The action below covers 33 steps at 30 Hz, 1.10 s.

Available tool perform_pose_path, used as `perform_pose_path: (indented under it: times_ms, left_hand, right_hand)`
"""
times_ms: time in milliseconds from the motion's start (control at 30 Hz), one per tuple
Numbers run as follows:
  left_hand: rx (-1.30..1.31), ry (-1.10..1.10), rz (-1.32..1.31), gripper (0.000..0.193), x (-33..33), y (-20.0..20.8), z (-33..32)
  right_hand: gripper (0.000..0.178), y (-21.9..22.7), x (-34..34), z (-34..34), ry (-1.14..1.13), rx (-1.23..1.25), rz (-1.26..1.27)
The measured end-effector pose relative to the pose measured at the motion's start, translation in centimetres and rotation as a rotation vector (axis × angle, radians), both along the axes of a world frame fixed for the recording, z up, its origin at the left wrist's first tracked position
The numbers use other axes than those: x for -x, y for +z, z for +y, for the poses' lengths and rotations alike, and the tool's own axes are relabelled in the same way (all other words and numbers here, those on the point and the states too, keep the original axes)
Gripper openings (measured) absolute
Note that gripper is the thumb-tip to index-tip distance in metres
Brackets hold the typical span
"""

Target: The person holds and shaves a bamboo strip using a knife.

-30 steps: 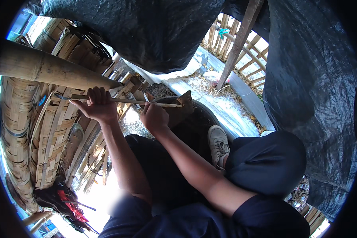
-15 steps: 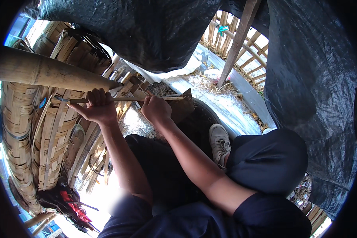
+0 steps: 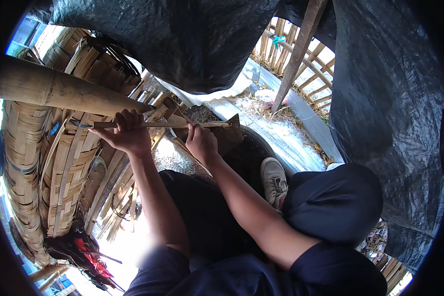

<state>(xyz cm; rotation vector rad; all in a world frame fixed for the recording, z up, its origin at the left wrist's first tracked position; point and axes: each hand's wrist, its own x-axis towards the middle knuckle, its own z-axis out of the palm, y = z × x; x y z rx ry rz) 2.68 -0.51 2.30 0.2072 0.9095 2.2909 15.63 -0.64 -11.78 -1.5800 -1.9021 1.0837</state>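
Hands: two were in view
Thin stick: one showed
Thick bamboo pole: one showed
Slanted post: one showed
Teal tie: one showed

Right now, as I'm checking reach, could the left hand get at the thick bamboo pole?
Probably yes: the left hand appears close beside the thick bamboo pole, nothing visibly between them, though it grips a thin stick.

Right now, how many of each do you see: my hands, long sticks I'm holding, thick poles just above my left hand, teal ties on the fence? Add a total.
Hands, left hand and right hand: 2
Stick: 1
Pole: 1
Tie: 1
Total: 5
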Motion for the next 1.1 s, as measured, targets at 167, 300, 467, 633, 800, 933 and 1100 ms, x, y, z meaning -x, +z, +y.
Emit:
perform_pose_path:
  times_ms: [167, 300, 467, 633, 800, 933, 1100]
  left_hand:
    - [-0.045, -0.026, 0.115, 0.076, 2.0, -1.9, -0.7]
    - [-0.065, -0.029, 0.094, 0.076, 1.6, -1.6, -0.5]
    - [0.018, 0.056, -0.003, 0.075, 0.1, -0.2, 1.0]
    - [-0.065, -0.058, 0.118, 0.073, 1.4, -1.8, 0.5]
    - [-0.058, -0.027, 0.106, 0.073, 1.8, -1.4, 0.2]
    - [-0.082, -0.022, 0.06, 0.073, 2.5, -1.8, 0.0]
    - [-0.086, -0.042, 0.096, 0.073, 1.9, -2.2, 0.4]
  right_hand:
    - [0.035, -1.7, -0.3, -0.5, 0.04, 0.04, -0.097]
    - [0.039, -6.5, -3.7, -0.6, -0.117, 0.101, -0.273]
    - [0.043, -7.0, -4.1, 0.2, -0.127, 0.142, -0.269]
    - [0.045, -1.0, -0.8, 0.9, 0.001, 0.179, -0.103]
    - [0.042, 6.3, 3.9, -1.2, 0.088, 0.044, 0.077]
    - [0.033, 2.7, 2.4, 0.0, 0.122, 0.05, -0.024]
    - [0.042, -6.4, -5.0, 2.6, 0.037, 0.229, -0.286]
